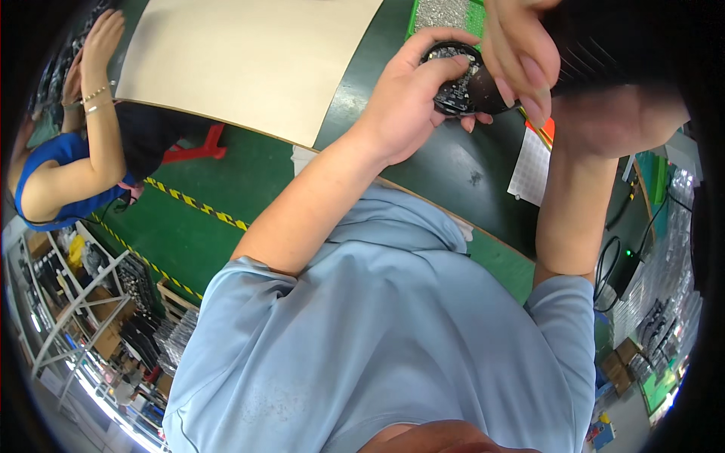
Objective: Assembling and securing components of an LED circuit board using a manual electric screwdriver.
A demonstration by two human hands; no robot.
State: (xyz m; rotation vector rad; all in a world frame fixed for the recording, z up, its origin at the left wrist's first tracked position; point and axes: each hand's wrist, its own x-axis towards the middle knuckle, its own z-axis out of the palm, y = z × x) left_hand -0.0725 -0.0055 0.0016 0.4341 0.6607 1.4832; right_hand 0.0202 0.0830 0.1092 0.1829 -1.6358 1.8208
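Observation:
My left hand (408, 94) is wrapped round a round black housing with a bare circuit board (455, 89) in it. The thumb lies across the board's face and fingertips show beneath the lower rim. A smooth dark part of the housing reaches right, under the fingers of my right hand (521, 64). Those fingers are bent, tips downward, close to the housing's right side. A large black object (612, 45) covers much of the right hand; its kind does not show. The right wrist is blurred.
Behind the housing stands a green bin (442, 13) of small metal parts. A pale board (249, 60) covers the table's left. A white sheet (529, 170) lies below the right hand. Another person (72, 170) in blue works at far left. Cables (608, 272) hang at right.

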